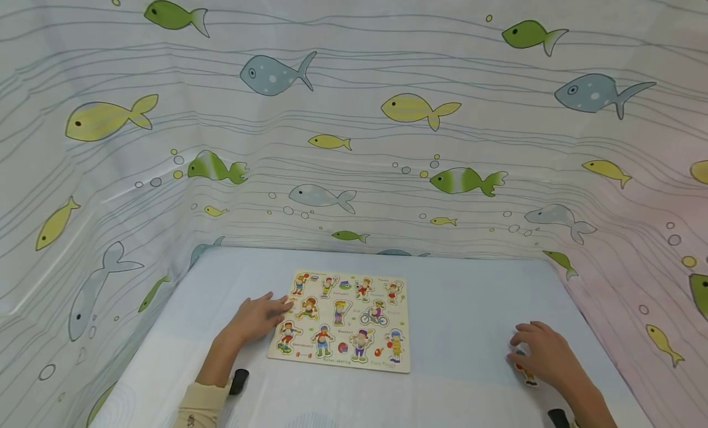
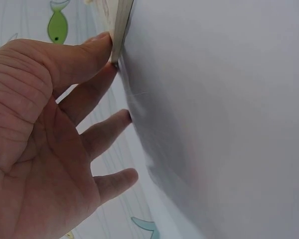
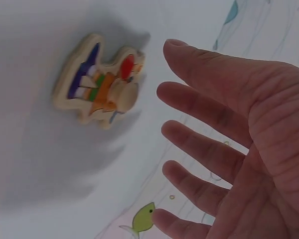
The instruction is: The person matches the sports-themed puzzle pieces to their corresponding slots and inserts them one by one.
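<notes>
A wooden puzzle board, printed with small English words and filled with figures of children at sports, lies flat on the table. My left hand is at its left edge. In the left wrist view, the thumb and forefinger touch the board's edge, while the other fingers are spread apart. Far to the right, my right hand hovers over a loose wooden puzzle piece, a child figure in orange with a purple base. Its fingers are extended and spread, apart from the piece.
The table has a pale blue-white cover. Behind it and on both sides hangs a white curtain printed with fish and wavy lines. A black object sits at the left cuff, and another by the right wrist.
</notes>
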Tool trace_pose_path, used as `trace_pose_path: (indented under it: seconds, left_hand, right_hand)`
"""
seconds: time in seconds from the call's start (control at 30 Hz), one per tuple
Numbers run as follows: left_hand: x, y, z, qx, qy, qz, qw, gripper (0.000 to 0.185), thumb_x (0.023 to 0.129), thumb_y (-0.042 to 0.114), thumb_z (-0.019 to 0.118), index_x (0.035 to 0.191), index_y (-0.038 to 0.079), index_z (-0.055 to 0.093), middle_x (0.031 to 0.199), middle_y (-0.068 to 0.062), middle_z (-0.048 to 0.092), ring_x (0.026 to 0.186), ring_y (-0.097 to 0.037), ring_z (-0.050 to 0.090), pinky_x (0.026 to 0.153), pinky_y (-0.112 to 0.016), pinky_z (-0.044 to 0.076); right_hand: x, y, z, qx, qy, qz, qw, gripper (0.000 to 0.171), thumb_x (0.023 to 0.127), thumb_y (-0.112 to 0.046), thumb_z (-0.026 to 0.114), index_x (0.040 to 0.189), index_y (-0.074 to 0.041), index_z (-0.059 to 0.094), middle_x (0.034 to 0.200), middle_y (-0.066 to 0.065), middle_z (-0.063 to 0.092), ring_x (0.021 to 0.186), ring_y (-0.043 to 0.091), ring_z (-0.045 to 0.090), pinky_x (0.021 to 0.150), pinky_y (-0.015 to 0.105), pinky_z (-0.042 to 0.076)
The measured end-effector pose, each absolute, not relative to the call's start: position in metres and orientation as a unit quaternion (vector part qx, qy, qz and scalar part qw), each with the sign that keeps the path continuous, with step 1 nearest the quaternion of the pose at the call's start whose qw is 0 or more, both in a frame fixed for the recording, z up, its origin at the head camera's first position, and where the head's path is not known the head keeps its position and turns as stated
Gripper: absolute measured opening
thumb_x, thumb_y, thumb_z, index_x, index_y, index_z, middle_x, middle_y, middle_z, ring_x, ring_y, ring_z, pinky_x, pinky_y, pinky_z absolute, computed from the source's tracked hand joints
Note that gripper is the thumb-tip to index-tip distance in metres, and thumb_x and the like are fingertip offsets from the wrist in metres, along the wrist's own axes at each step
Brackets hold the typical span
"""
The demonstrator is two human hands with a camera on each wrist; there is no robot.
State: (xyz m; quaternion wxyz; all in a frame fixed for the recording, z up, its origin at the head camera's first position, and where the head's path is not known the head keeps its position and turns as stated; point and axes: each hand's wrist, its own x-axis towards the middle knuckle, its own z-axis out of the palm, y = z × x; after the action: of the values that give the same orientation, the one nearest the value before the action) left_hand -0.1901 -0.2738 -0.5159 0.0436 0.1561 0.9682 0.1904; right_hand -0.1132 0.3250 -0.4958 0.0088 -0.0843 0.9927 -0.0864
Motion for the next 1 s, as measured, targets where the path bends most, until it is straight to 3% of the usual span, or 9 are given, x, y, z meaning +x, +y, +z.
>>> trace_pose_path:
  seconds: [0.57, 1.0]
  left_hand:
    - [-0.191, -0.273, -0.518, 0.152, 0.967, 0.197, 0.046, 0.037, 0.091, 0.018, 0.070, 0.128, 0.014, 0.068, 0.138, -0.007, 0.057, 0.134, -0.046, 0.041, 0.102, -0.077, 0.019]
    - [-0.192, -0.275, -0.519, 0.155, 0.968, 0.194, 0.047, 0.038, 0.092, 0.017, 0.069, 0.129, 0.014, 0.067, 0.139, -0.007, 0.056, 0.135, -0.046, 0.040, 0.102, -0.077, 0.019]
  right_hand:
    - [-0.099, 0.349, -0.512, -0.097, 0.990, -0.097, -0.019, 0.023, 0.070, -0.026, 0.087, 0.068, -0.026, 0.064, 0.110, 0.019, 0.068, 0.110, 0.051, 0.054, 0.085, 0.067, 0.045]
    - [-0.100, 0.346, -0.506, -0.072, 0.993, -0.092, 0.027, 0.021, 0.073, -0.021, 0.085, 0.068, -0.025, 0.065, 0.113, 0.020, 0.067, 0.115, 0.051, 0.050, 0.090, 0.069, 0.041]
